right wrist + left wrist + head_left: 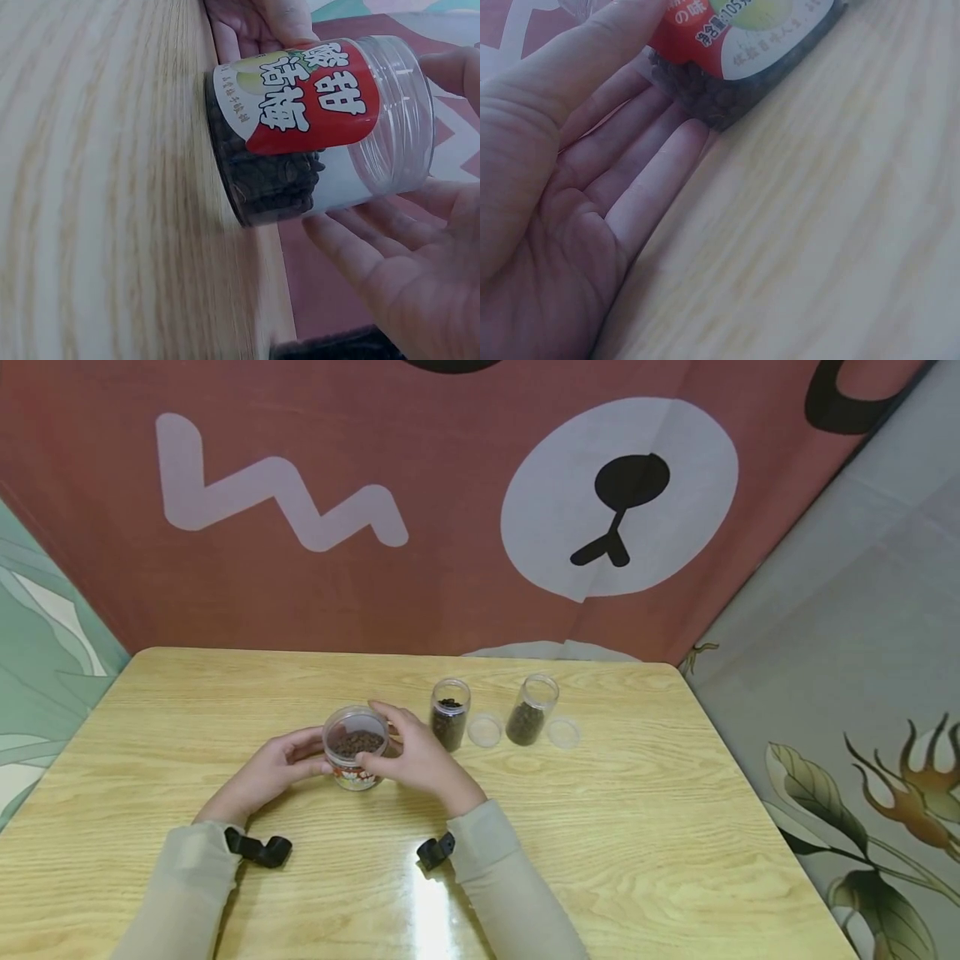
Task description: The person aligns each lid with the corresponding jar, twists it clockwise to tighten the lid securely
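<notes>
A clear, lidless plastic jar (356, 778) with a red and white label stands upright on the table, partly filled with small dark brown pieces. In the right wrist view its label (315, 97) and clear threaded rim show plainly. My left hand (270, 770) holds the jar low on its left side; in the left wrist view the thumb lies before it and the fingers reach behind. My right hand (420, 758) grips the upper right side by the rim, thumb in front and fingers at the back. Parts of the fingers behind the jar are hidden.
Right of my right hand stand two taller clear open jars, one with dark contents (448, 727) and another with brownish contents (526, 723). A clear round lid (484, 731) lies between them, and a second lid (564, 732) lies farther right. The wooden table (637, 843) ends at printed cloth.
</notes>
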A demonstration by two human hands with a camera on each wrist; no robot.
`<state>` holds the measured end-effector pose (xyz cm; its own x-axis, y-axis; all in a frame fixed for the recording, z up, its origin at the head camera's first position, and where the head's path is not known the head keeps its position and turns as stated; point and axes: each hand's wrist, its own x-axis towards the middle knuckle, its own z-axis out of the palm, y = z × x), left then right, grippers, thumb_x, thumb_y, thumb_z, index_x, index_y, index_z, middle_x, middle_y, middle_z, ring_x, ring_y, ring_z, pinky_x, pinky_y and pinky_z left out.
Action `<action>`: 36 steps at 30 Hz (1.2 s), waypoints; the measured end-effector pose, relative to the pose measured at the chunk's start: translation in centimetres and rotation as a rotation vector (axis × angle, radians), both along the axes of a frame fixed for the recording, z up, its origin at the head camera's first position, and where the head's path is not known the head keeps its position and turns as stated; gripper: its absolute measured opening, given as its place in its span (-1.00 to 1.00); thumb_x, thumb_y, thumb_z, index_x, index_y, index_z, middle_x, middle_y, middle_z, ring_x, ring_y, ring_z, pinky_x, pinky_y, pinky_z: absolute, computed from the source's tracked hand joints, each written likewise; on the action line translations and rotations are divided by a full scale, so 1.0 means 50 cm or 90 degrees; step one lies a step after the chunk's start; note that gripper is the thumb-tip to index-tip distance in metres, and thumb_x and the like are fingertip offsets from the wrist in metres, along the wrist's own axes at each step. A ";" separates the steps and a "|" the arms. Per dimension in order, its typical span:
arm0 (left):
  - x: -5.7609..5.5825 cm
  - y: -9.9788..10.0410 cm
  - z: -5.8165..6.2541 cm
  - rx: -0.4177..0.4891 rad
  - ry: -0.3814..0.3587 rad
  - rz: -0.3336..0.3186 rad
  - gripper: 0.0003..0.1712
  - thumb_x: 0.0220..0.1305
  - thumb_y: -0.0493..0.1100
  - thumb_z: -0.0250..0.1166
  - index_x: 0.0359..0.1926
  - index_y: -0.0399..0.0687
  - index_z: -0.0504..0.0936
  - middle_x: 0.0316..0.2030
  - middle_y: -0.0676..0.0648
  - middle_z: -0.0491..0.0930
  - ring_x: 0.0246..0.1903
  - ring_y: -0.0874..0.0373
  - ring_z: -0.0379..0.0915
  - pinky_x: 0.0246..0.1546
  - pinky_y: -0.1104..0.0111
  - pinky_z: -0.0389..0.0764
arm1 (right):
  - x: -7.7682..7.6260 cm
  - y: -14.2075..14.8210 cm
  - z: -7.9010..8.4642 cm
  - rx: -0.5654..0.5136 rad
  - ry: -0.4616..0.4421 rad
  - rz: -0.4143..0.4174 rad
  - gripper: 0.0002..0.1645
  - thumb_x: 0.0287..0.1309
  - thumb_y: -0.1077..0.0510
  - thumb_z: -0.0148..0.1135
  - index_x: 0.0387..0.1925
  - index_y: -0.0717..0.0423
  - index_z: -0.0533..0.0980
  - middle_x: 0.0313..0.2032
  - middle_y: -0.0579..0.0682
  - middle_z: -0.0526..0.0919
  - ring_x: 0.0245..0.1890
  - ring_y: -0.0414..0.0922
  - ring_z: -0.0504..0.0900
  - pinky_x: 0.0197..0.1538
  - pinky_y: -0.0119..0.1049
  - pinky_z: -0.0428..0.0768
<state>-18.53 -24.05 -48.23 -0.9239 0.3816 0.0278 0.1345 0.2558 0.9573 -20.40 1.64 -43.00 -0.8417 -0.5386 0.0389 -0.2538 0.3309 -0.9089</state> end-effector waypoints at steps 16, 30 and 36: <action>0.001 0.000 -0.002 0.016 0.001 0.003 -0.32 0.37 -0.23 0.35 0.41 -0.39 0.35 0.29 -0.41 0.44 0.11 0.51 0.45 0.09 0.58 0.48 | 0.007 -0.006 0.001 -0.004 -0.006 -0.054 -0.11 0.07 -0.06 0.57 0.38 -0.05 0.36 0.22 -0.10 0.54 0.24 -0.08 0.52 0.18 -0.33 0.55; 0.001 -0.001 -0.004 0.027 0.016 -0.001 -0.32 0.39 -0.25 0.32 0.41 -0.44 0.32 0.29 -0.47 0.41 0.10 0.50 0.47 0.09 0.57 0.51 | 0.022 -0.026 -0.005 0.039 0.047 -0.128 -0.19 -0.04 -0.19 0.61 0.11 -0.08 0.32 0.02 0.01 0.61 0.01 -0.11 0.63 -0.03 -0.30 0.63; 0.003 0.000 -0.006 0.017 0.007 0.005 -0.32 0.38 -0.21 0.35 0.41 -0.39 0.36 0.30 -0.41 0.43 0.11 0.49 0.48 0.09 0.57 0.51 | 0.027 -0.025 -0.004 0.049 0.047 -0.136 -0.10 -0.05 -0.23 0.60 0.18 -0.05 0.30 0.06 0.07 0.59 -0.01 -0.09 0.64 -0.03 -0.28 0.63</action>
<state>-18.39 -24.02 -48.52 -0.9262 0.3739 0.0482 0.1435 0.2315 0.9622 -19.04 0.37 -43.18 -0.9332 -0.3524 0.0699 -0.2351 0.4519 -0.8605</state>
